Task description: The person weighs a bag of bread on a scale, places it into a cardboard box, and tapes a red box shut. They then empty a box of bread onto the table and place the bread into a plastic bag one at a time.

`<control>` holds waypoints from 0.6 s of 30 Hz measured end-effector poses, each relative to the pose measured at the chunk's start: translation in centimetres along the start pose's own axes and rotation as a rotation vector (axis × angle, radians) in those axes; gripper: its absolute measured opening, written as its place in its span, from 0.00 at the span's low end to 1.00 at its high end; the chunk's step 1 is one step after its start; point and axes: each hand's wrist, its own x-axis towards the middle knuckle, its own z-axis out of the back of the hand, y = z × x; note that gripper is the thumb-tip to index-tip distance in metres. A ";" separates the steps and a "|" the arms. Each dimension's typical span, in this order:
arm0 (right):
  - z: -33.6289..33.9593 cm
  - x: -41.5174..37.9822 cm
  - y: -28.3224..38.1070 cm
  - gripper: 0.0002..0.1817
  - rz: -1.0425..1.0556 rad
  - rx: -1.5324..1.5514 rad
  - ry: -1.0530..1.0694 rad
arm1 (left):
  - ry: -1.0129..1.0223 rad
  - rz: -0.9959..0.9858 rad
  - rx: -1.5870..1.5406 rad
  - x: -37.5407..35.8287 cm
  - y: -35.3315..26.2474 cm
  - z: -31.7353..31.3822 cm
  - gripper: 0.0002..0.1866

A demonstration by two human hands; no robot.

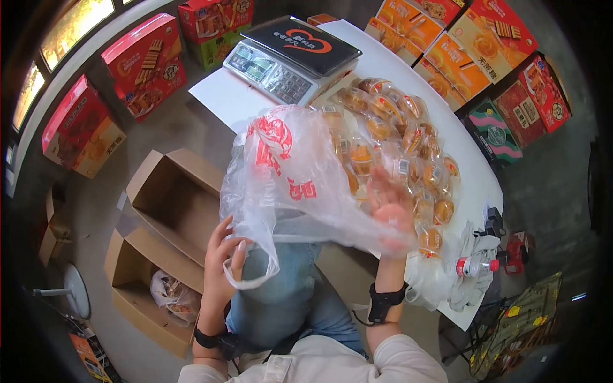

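A white translucent plastic bag with red print is spread out above my lap. My left hand has its fingers curled at one handle loop of the bag. My right hand is blurred by motion, with its fingers stretched upward and the bag's other side drawn across its palm near the wrist. Behind the bag and my right hand, many wrapped buns lie on the white table. The bag hides some of them. Whether anything is inside the bag is hard to make out.
A digital scale stands at the table's far left end. Two open cardboard boxes are on the floor at left, one holding a bagged item. A bottle and more plastic bags lie at the near right. Gift boxes line the room.
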 end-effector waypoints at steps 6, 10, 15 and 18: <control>3.9 10.4 -10.7 0.24 0.034 -1.492 -0.115 | -0.022 0.118 -0.028 0.5 3.5 -0.3 0.16; 5.4 14.6 -16.1 0.25 -0.086 -1.711 0.072 | -0.227 -0.046 -0.692 1.3 4.8 -0.4 0.26; 7.1 14.6 -16.8 0.22 -0.137 -1.917 0.212 | -0.369 0.032 -0.542 2.6 2.6 -2.2 0.32; 8.8 14.4 -15.4 0.21 -0.114 -2.007 0.204 | -0.314 0.012 -0.782 4.2 1.5 -2.8 0.29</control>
